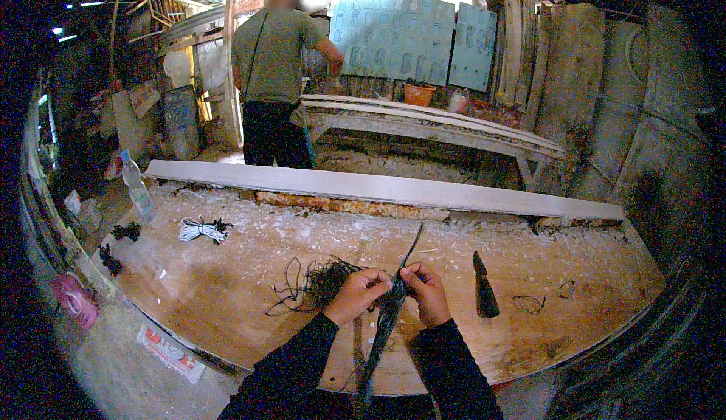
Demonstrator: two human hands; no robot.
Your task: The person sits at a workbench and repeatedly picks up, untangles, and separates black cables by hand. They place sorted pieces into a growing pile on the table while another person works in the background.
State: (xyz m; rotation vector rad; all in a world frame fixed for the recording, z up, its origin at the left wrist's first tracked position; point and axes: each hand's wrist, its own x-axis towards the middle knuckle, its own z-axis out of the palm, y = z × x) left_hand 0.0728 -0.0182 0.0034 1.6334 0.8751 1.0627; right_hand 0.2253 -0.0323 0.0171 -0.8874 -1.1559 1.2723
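Both my hands are closed over the middle of the table, pinching a long dark strip point(387, 322). One thin end of it sticks up between them, and the wider part hangs down toward the near edge. My left hand point(361, 294) grips it from the left, while my right hand point(426, 293) pinches it close beside. Next to my left hand lies a loose tangle of thin black cord point(318, 284). To the right of my right hand is a black tapered object point(485, 288), its kind unclear. Farther right are thin black loops point(528, 303).
A long white-topped bar point(378, 187) runs along the wooden table's point(227, 299) far edge. At left are a white cord bundle point(200, 229), black bundles point(125, 231) and a plastic bottle point(136, 184). Behind, a person point(276, 65) stands at a bench point(423, 120).
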